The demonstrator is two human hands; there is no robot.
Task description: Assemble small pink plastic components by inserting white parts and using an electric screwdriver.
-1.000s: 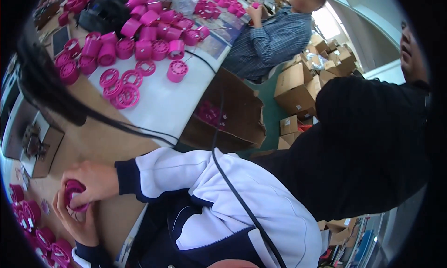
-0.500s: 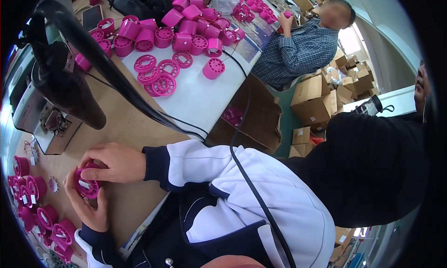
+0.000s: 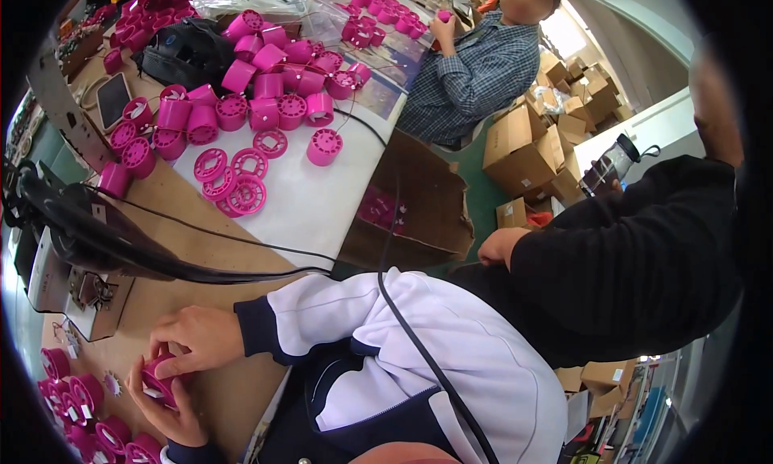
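Note:
Both of my hands are closed around one magenta round plastic housing (image 3: 159, 381) just above the brown table top. My left hand (image 3: 179, 422) cups it from the near side, fingers along its outer edge. From above, my right hand (image 3: 198, 340) grips its upper edge, with the thumb over its face. The fingers hide much of the housing. Left of my hands stand several similar magenta housings (image 3: 87, 393), some with white pieces in them. Between these and my hands lies a small silver toothed disc (image 3: 112, 383).
A metal-and-white device (image 3: 97, 303) with a thick black cable (image 3: 153, 258) stands beyond my hands. Magenta rings (image 3: 244, 192), piled magenta cups (image 3: 270, 85), a phone (image 3: 113, 101) and a black bag (image 3: 185, 53) lie farther off. A co-worker (image 3: 475, 69) sits across; a black-sleeved person (image 3: 636, 263) is at right.
The view has shifted, so the table items appear lower. My hands still hold the magenta housing, which now looks tilted more. The black-sleeved person's hand and a bottle have come into fuller view.

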